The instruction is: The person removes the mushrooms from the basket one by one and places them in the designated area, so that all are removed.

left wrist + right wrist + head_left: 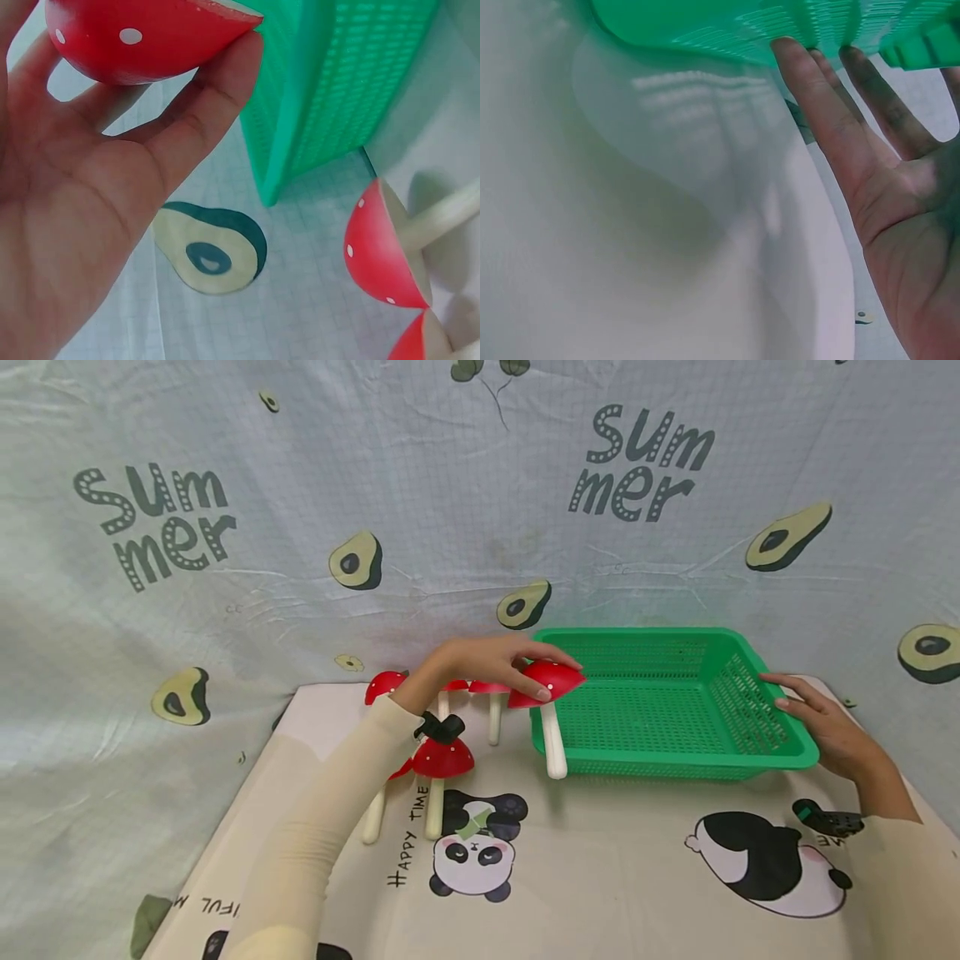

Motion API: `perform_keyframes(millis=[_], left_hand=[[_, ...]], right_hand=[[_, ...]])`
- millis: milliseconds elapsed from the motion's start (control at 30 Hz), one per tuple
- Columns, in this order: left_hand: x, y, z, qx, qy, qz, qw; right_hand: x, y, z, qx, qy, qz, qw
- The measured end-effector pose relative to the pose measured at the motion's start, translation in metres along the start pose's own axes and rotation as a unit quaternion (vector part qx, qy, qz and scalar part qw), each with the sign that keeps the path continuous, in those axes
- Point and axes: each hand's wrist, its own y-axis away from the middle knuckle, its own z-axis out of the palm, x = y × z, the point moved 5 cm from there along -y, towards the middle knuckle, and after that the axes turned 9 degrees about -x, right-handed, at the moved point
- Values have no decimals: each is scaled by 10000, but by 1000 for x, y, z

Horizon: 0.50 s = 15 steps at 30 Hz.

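Observation:
My left hand [491, 662] grips a toy mushroom by its red, white-dotted cap [557, 675]. Its pale stem hangs down just in front of the left end of a green plastic basket [675, 767]. The left wrist view shows the fingers around the red cap [142, 45], close to the basket wall [300, 105]. With fairly straight fingers, my right hand [832, 735] touches the basket's right side. In the right wrist view the fingertips [786, 46] meet the green wall. Inside the basket only the perforated floor shows.
Several more red-capped mushrooms [444, 762] stand on the table left of the basket, partly hidden by my left arm. Panda prints [474, 860] mark the tablecloth. A hanging cloth [465, 510] with avocado prints closes off the back, right behind the basket.

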Motion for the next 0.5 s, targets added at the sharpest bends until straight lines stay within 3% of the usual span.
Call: perform_keyframes(millis=[500], left_hand=[[-14,17,11,99,138,-75,9998]], right_hand=[[1,3,2,61,-81,30,9999]])
